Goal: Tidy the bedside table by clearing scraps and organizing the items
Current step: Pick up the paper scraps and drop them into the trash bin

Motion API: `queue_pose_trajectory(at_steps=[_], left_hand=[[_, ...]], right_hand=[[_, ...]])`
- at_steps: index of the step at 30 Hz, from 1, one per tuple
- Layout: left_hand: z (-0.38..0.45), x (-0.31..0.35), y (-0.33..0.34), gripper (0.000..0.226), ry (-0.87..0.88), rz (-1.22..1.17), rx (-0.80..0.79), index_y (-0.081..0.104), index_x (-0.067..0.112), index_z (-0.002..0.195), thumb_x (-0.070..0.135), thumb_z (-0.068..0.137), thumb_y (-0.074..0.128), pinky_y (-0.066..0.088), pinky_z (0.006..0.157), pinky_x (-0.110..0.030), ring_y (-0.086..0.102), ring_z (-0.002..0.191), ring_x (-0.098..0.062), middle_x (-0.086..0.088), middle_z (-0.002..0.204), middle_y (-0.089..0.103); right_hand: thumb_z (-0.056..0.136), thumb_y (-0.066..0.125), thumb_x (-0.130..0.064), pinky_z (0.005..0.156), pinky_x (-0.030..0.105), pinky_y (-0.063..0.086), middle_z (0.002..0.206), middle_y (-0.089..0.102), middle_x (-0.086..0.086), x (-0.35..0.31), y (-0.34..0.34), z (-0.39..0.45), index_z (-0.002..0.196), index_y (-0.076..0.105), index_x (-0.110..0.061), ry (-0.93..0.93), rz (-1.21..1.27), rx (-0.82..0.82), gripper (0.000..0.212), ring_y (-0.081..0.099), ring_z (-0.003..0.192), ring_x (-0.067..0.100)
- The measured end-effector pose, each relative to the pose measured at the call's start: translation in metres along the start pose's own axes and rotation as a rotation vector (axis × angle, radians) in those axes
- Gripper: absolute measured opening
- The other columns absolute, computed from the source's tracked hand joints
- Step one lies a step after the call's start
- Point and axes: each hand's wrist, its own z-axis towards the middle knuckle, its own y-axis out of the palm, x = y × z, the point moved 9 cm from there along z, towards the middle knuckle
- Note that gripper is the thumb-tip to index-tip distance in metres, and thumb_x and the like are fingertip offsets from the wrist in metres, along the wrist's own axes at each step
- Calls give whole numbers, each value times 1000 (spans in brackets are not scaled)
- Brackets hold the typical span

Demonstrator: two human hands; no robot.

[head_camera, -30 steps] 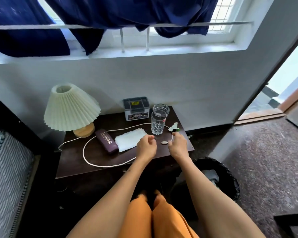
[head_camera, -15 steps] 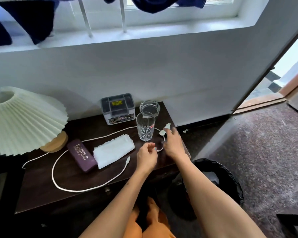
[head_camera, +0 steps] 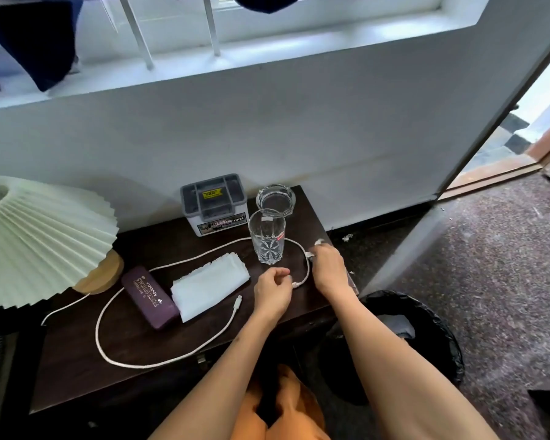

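Note:
On the dark bedside table [head_camera: 146,350], my right hand [head_camera: 329,269] lies near the right edge, its fingertips closed on a small white paper scrap [head_camera: 318,242]. Beside it, my left hand [head_camera: 272,290] is curled shut with nothing visible inside, touching the end of a white cable [head_camera: 108,354] that loops across the table. A clear drinking glass [head_camera: 266,238] stands upright just behind both hands. Left of my left hand lie a folded white tissue [head_camera: 208,284] and a purple glasses case [head_camera: 150,296].
A glass ashtray [head_camera: 275,199] and a grey-lidded box [head_camera: 213,203] stand at the back by the wall. A pleated lamp [head_camera: 35,236] fills the left. A black-lined bin [head_camera: 426,331] sits on the floor right of the table. Another scrap [head_camera: 347,238] lies on the floor.
The view has moved closer and tilted down. My right hand has reached back along the right edge onto the paper scrap. My left hand stays curled near the cable end.

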Motion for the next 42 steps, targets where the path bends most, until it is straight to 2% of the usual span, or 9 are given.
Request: queue_pose_trajectory(at_steps=[5,9,13,17,20,25,29,37,42], left_hand=[[-18,4,7,17,-25,-47,2,67,18,97,14,84,57,53,94,-42,67,99,-23,-9,101,71],[-36,10,29,29,-12,-63,-17,64,10,115,15,87,56,51,97,-42,64,107,-27,-14,111,69],[-58,8,72,23,-2,-67,-122,66,12,106,9,88,52,51,96,-43,65,105,-27,-15,111,69],[-79,-4,119,25,-41,-101,-205,63,7,110,6,88,50,52,84,-38,64,86,-24,-11,93,69],[-91,-17,147,29,-69,-43,-236,60,6,117,7,90,48,52,86,-38,60,82,-21,-2,81,62],[-107,-35,185,32,-103,61,-278,61,8,118,10,88,50,51,97,-41,63,101,-23,-10,106,67],[-114,-43,203,33,-103,122,-308,60,10,119,12,87,52,51,97,-44,63,107,-25,-12,114,66],[-110,-36,192,31,-81,143,-266,63,11,116,14,87,51,51,97,-42,63,106,-24,-11,113,66],[-116,-28,163,28,-51,117,-219,65,14,112,16,87,52,51,96,-40,63,106,-20,-7,111,68]], right_hand=[[88,58,-12,89,28,44,104,72,15,27,-27,-33,104,73,-5,272,415,97,22,64,103,29],[81,69,-15,72,10,40,93,75,8,47,-32,-68,95,77,-10,346,632,70,17,66,86,13],[77,71,-10,69,17,46,79,72,3,76,-38,-101,86,74,-13,378,746,96,9,65,76,11],[77,71,-10,73,26,50,76,70,3,125,-50,-128,81,71,-9,443,670,195,4,65,76,17],[83,65,-11,82,32,47,85,74,10,167,-55,-146,86,73,-8,502,536,209,9,66,87,26],[89,50,-4,90,34,45,115,67,15,208,-51,-162,114,65,-6,491,255,79,29,60,111,31],[91,48,2,111,32,29,152,32,18,225,-36,-163,142,39,-7,440,180,-80,52,33,140,29],[91,46,2,109,34,32,153,31,15,228,-38,-163,135,48,-9,493,195,-81,45,35,138,29],[92,53,-10,104,35,38,141,48,11,193,-56,-156,134,47,-9,430,222,-30,43,45,130,28]])
